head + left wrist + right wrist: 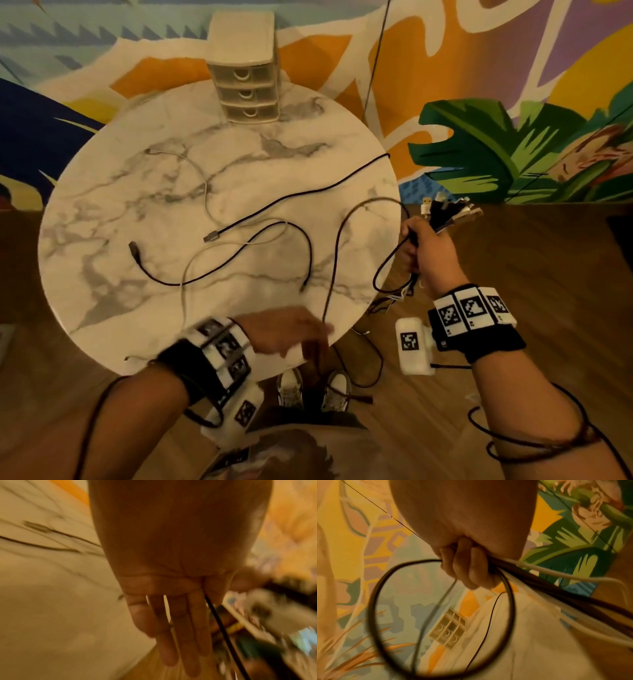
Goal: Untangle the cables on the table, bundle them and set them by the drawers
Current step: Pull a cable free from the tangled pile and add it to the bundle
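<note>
Several loose cables lie on the round marble table [137, 192]: a black one with a USB plug [210, 236], a second black cable [161, 279], and a white cable [205, 192]. The cream three-drawer unit [246, 85] stands at the table's far edge. Off the right rim, my right hand [424, 250] [464, 566] grips a bundle of cables [448, 209] [556, 588], plug ends up, tails hanging. My left hand [294, 334] [171, 615] is at the near edge. Its fingers are straight, and thumb and forefinger pinch a black cable [337, 240] [221, 626] that runs over to the right hand.
Wooden floor surrounds the table, and a painted mural wall stands close behind the drawers. My shoes [313, 390] are under the near rim, with a cable loop [373, 363] trailing on the floor beside them. A thin dark wire [375, 58] runs down the wall.
</note>
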